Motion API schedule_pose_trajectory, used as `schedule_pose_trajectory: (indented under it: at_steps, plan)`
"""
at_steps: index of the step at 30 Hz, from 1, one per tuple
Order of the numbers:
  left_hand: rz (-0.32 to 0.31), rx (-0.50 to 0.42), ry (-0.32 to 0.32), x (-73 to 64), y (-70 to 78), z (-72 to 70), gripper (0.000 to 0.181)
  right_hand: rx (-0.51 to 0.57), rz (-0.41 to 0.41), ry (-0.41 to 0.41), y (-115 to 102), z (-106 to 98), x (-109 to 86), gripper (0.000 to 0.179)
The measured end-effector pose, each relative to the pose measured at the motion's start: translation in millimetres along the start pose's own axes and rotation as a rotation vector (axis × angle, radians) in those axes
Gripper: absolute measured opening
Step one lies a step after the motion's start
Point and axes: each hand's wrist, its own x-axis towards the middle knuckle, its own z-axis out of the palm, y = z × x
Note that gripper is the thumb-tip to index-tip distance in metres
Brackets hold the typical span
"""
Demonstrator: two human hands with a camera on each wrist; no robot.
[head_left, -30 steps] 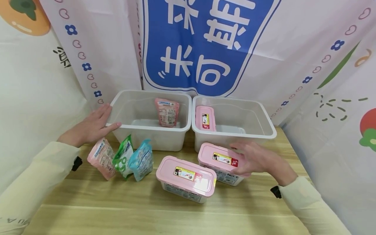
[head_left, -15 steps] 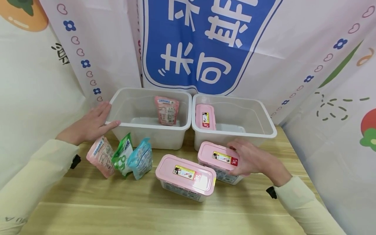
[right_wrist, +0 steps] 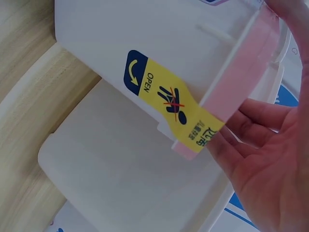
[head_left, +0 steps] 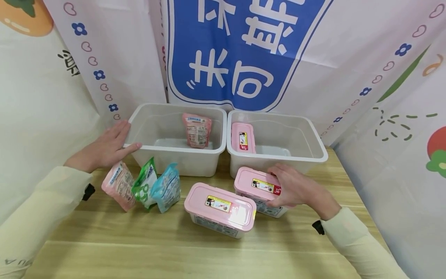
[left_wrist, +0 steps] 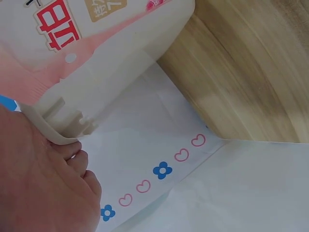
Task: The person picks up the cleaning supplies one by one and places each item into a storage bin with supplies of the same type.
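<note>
In the head view my left hand (head_left: 104, 149) holds the left corner of the left white plastic bin (head_left: 174, 161); in the left wrist view its fingers (left_wrist: 79, 162) bend round the rim. A pink pouch (head_left: 196, 130) stands inside that bin. My right hand (head_left: 301, 186) grips the right end of a pink-lidded plastic box (head_left: 256, 184), thumb on the near side and fingers on the far side. The right wrist view shows the box's yellow "OPEN" seal (right_wrist: 166, 99) close to the palm. This box is in front of the right white bin (head_left: 296, 157), which contains a similar pink-lidded box (head_left: 240, 133).
Another pink-lidded box (head_left: 219, 207) stands nearer on the wooden table (head_left: 156, 248). To its left are a pink pouch (head_left: 120, 186), a green-and-white pouch (head_left: 146, 186) and a blue pouch (head_left: 167, 190). A printed cloth (head_left: 132, 50) hangs behind the bins.
My right hand has closed in on the right end of the pink-lidded box and now grips it. The left hand stays on the bin's rim; the head view has shifted slightly.
</note>
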Motion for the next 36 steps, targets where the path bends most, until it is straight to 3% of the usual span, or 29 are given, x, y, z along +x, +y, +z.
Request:
schedule_pose_trajectory:
  at_steps: [25, 36]
  plan:
    - [0.006, -0.01, -0.003, -2.0, 0.2, -0.8, 0.094, -0.009, -0.027, -0.059, 0, 1, 11.8, 0.08]
    - [0.004, 0.001, -0.005, 0.2, -2.3, -0.4, 0.095, 0.001, -0.041, -0.031, 4, 5, 14.8, 0.076]
